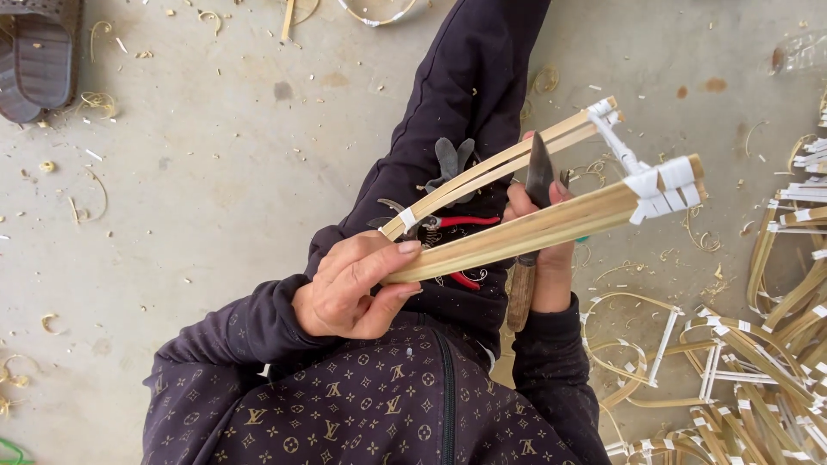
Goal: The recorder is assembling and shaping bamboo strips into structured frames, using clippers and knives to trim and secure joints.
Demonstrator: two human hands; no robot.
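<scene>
Bamboo strip frame (525, 226) held over lap, mid-frame, long slats running from lower left up toward right edge, forked into two arms joined by white tape bindings (663, 185) at far end. Left hand (349, 288) clamped around near butt end of lower slats, thumb on top, fingers curled under. Right hand (543, 245) wrapped shut on knife (527, 258), wooden handle pointing down toward body, dark blade poking up between the two slat arms, tip just beside upper arm. Red-handled pruning shears (452, 226) lying on lap under slats, partly hidden, touching dark trousers (457, 95). Patterned dark jacket (362, 405) filling bottom edge. Concrete floor (215, 172) beneath, open room toward left and upper left, only thin shavings scattered there. Sandal (39, 56) in top left corner, well apart. Pile of taped bamboo pieces (775, 344) crowding right edge and bottom right corner, near far end of frame, little free room on that side. Loose curl of strip (375, 13) at top edge.
</scene>
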